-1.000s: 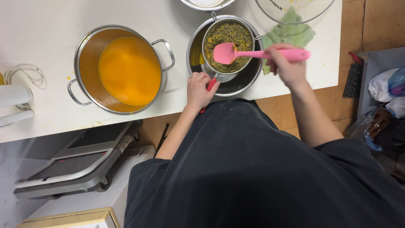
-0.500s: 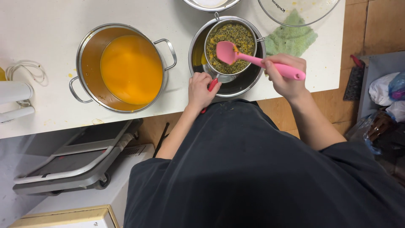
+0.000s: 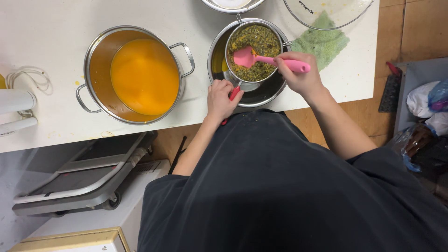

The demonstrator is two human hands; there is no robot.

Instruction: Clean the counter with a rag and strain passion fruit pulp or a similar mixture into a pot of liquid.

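Surface: white worktop [image 3: 56,42] seen from above, speckled with small yellow drips, with brown floor beyond its right edge.
Left hand: my left hand [image 3: 220,99] is closed around the red handle [image 3: 233,93] of the metal sieve [image 3: 255,51], fingers curled tight over it at the near edge of the counter.
Right hand: my right hand [image 3: 301,74] is wrapped around the handle of the pink spatula [image 3: 268,59], thumb and fingers pressed together on it.
Spatula: its blade lies on the pulp inside the sieve, handle pointing right towards my hand.
Sieve: round, full of greenish-yellow seedy pulp [image 3: 263,42], sitting over the steel bowl [image 3: 219,60], hooks resting on the bowl's rim.
Steel bowl: stands near the front edge of the worktop, a little yellow liquid showing on its left inner side.
Large pot [image 3: 100,51]: two-handled, steel, just left of the bowl, holding smooth orange liquid [image 3: 144,77].
Green cloth [image 3: 322,42]: lies flat on the worktop right of the bowl, partly under a glass lid [image 3: 326,14].
Far edge: a second steel vessel [image 3: 231,5] is cut off at the top.
Left side: a white appliance [image 3: 16,109] and its coiled cord [image 3: 30,77].
Below the counter: a folded platform trolley [image 3: 79,182] on the floor.
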